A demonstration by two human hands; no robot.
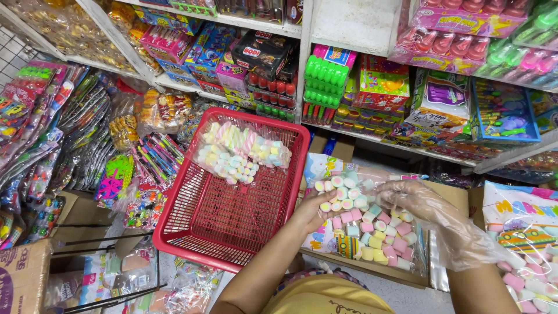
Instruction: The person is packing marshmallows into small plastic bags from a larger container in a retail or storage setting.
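My bare left hand grips the near-left edge of an open clear bag of pastel marshmallows that lies on a cardboard box. Inside the bag's mouth, my right hand, in a thin clear plastic glove, touches the marshmallows; I cannot tell whether it holds any. To the left stands a red plastic basket with a smaller clear bag of twisted and round marshmallows at its far end.
Shelves of boxed toys and sweets fill the back. Hanging packets of toys crowd the left wall. Another marshmallow pack lies at the right. A cardboard carton sits at the lower left.
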